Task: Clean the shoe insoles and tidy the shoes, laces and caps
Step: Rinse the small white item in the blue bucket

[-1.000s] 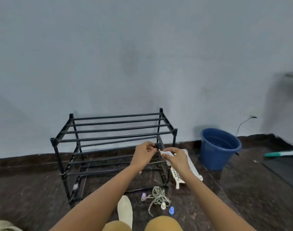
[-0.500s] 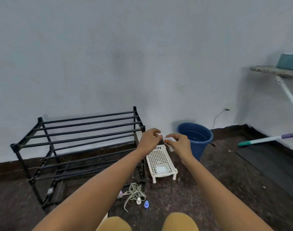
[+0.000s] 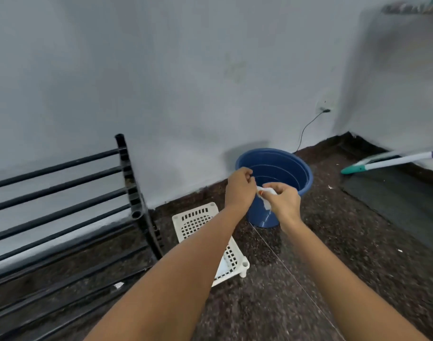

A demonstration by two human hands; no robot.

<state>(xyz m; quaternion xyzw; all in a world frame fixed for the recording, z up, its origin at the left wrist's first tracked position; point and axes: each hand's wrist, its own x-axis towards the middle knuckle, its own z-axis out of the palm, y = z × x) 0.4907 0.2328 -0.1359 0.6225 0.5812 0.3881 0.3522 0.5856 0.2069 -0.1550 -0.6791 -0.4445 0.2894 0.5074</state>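
The hands meet just in front of the blue bucket, whose rim sits at their 1 o'clock. The right hand pinches a small white scrap, cloth or paper, between thumb and fingertips. The left hand is curled up against the scrap's 9 o'clock edge, but whether it grips the scrap, the thin thread that trails off toward 5 o'clock, or nothing cannot be told. No shoes, insoles, laces or caps are in view, so the scrap is the only working piece on show. This looks like readying a wipe at the bucket before cleaning an insole, an early step with the tidying still to come. The next move probably calls for reaching over the rim at 12 o'clock to wet or drop the scrap, keeping the thread clear of the bucket. A white slotted stand lies on the dark floor at the hands' 7 o'clock, partly under the left forearm. A black shoe rack stands against the wall at 9 o'clock, and a mop handle lies at 3 o'clock.
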